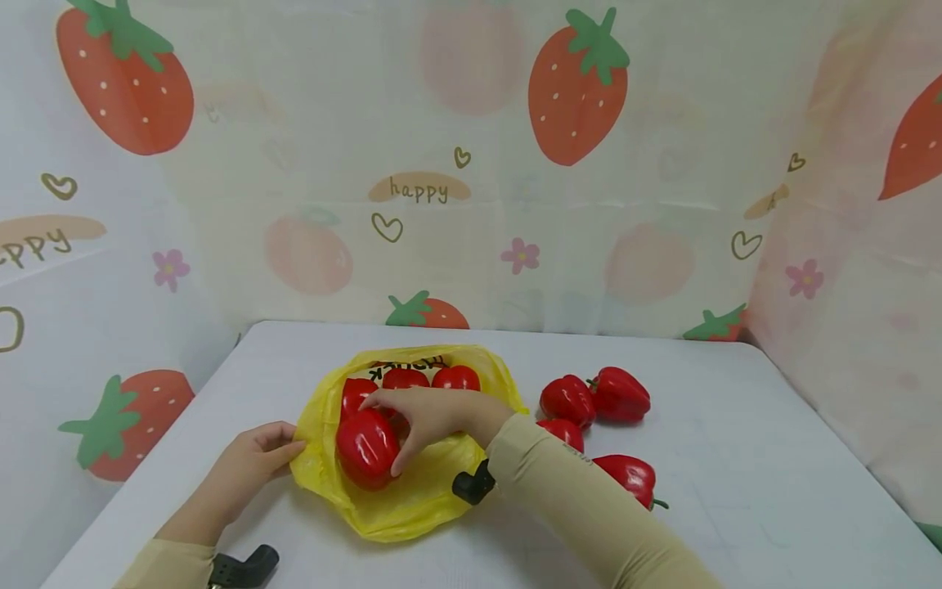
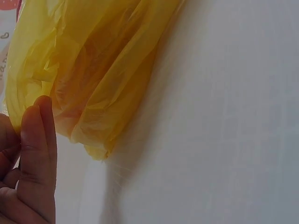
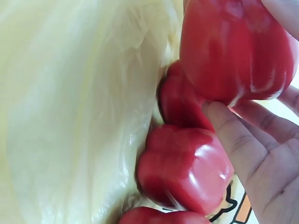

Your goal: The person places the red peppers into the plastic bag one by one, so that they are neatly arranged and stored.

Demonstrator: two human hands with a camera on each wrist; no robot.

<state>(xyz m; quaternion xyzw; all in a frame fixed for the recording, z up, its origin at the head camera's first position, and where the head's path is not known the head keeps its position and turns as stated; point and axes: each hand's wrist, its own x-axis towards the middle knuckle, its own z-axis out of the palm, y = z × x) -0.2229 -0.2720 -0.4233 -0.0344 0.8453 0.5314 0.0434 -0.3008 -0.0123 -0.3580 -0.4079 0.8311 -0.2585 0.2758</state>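
A yellow plastic bag (image 1: 412,522) lies on the white table with its mouth spread wide. My left hand (image 1: 253,458) pinches the bag's left edge between thumb and fingers; the left wrist view shows the fingertips on the thin yellow film (image 2: 117,84). Over the bag's opening, my right hand (image 1: 434,415) grips a shiny red bell pepper (image 1: 365,448) from above. Behind it, more red bell peppers (image 1: 456,377) sit inside the bag. In the right wrist view, the thumb and fingers surround the held pepper (image 3: 238,51), close beside another pepper (image 3: 184,163).
To the right of the bag, several red bell peppers (image 1: 621,394) lie on the table (image 1: 765,474), partly covered by the right sleeve (image 1: 574,499). Strawberry-patterned cloth (image 1: 486,270) stands behind the table and at both sides. Dark printing shows inside the bag.
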